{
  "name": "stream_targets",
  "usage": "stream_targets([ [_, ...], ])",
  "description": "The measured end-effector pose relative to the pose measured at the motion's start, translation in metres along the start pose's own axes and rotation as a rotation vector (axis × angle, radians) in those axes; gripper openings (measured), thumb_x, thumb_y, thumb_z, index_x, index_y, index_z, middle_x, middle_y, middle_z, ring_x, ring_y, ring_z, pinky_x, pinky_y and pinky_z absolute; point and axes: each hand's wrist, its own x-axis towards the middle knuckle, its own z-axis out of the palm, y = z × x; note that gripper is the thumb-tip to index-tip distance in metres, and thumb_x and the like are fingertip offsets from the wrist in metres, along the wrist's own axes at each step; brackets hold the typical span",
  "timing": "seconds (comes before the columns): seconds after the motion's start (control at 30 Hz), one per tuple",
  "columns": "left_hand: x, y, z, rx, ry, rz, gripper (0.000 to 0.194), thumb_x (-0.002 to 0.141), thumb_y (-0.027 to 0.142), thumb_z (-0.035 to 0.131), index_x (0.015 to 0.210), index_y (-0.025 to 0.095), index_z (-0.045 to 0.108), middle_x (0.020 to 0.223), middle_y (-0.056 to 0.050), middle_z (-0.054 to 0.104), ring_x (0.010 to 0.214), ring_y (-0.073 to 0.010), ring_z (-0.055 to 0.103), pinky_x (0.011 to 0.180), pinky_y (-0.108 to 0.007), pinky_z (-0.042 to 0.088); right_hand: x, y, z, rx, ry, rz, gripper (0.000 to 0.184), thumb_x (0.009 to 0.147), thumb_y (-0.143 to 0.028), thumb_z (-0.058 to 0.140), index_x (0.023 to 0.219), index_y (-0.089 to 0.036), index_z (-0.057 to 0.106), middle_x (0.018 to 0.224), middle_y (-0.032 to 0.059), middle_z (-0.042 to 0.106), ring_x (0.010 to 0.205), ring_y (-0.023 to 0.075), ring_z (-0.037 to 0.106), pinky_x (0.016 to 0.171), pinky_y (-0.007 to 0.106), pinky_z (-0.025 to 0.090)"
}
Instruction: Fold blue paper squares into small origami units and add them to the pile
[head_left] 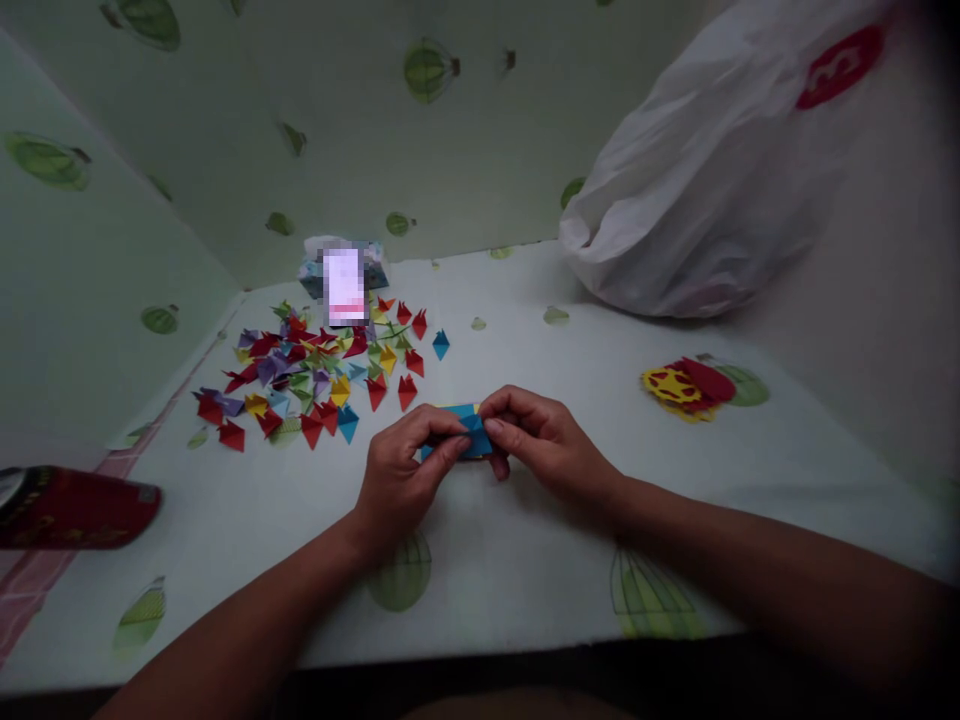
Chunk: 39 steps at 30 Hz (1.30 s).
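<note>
A small blue paper piece (471, 428), partly folded, lies low over the table between both hands. My left hand (405, 470) pinches its left side with thumb and forefinger. My right hand (544, 440) pinches its right side, fingers curled over the top edge. A thin yellow strip shows just behind the blue paper. Much of the paper is hidden by the fingers.
A heap of several folded paper triangles (315, 375) in red, yellow, purple, blue and green lies at the back left. A small packet (341, 275) stands behind it. Red and yellow paper sheets (686, 388) lie at right, a white plastic bag (712, 180) behind them. A red object (71, 508) rests at the left edge.
</note>
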Motion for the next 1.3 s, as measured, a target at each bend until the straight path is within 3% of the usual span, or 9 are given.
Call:
stream_targets([
  [0.57, 0.005, 0.001, -0.005, 0.043, -0.079, 0.09, 0.004, 0.09, 0.015, 0.068, 0.087, 0.018, 0.067, 0.083, -0.004, 0.07, 0.076, -0.0142, 0.066, 0.067, -0.026, 0.051, -0.001, -0.002, 0.0, -0.003, -0.003, 0.025, 0.017, 0.095, -0.033, 0.06, 0.088, -0.017, 0.059, 0.061, -0.0039, 0.058, 0.052, 0.0096, 0.054, 0.055, 0.024, 0.043],
  [1.07, 0.013, 0.001, -0.013, 0.106, -0.185, 0.197, 0.006, 0.091, 0.016, 0.066, 0.085, 0.018, 0.066, 0.081, -0.005, 0.071, 0.075, -0.0148, 0.067, 0.067, -0.027, 0.053, 0.005, -0.008, -0.009, -0.036, -0.084, 0.074, 0.023, 0.091, -0.037, 0.065, 0.081, -0.016, 0.064, 0.055, -0.0027, 0.06, 0.051, 0.0104, 0.055, 0.052, 0.024, 0.043],
  [1.3, 0.011, 0.002, -0.012, 0.082, -0.18, 0.111, 0.011, 0.095, 0.023, 0.061, 0.089, 0.018, 0.069, 0.08, -0.003, 0.072, 0.07, -0.0131, 0.065, 0.065, -0.025, 0.049, 0.004, -0.006, -0.007, -0.176, -0.038, 0.046, 0.019, 0.09, -0.031, 0.061, 0.078, -0.017, 0.062, 0.055, -0.0034, 0.057, 0.049, 0.0098, 0.053, 0.05, 0.023, 0.041],
])
